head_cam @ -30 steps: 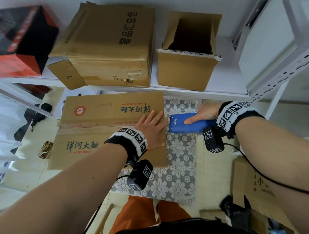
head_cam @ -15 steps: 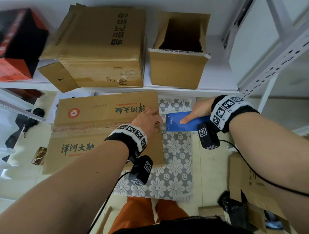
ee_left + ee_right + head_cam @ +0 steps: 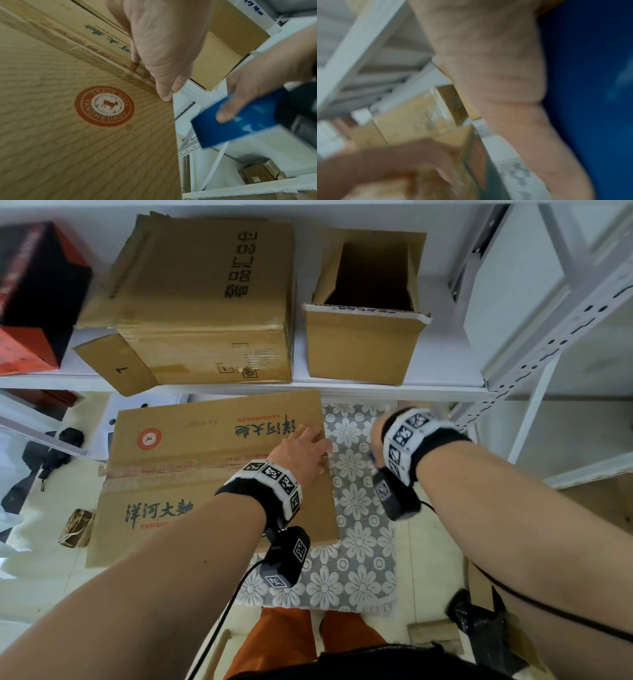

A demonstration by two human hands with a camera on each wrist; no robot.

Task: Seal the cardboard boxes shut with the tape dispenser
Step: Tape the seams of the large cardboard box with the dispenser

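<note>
A flat cardboard box (image 3: 212,474) printed with blue characters and a red round mark lies on the floor mat, an old strip of tape along its middle seam. My left hand (image 3: 305,445) rests on the box's right end beside the seam, fingers straight; the left wrist view shows the left hand (image 3: 164,54) pressing the top. My right hand (image 3: 376,433) hovers just right of the box, mostly hidden behind its wristband. In the left wrist view the right hand (image 3: 257,94) grips a blue tape dispenser (image 3: 240,128) in the air near the box's end. The dispenser (image 3: 590,94) looks blurred in the right wrist view.
A white shelf (image 3: 445,364) above the box carries a large closed carton (image 3: 205,302), a smaller open carton (image 3: 366,344) and a red-black box (image 3: 30,302). A flowered mat (image 3: 356,515) covers the floor. A white rack post (image 3: 534,419) stands right; cardboard and a black bag (image 3: 479,621) lie lower right.
My right hand has picked the blue dispenser up off the mat and turned it toward the box's end. The left hand has slid slightly toward the right edge.
</note>
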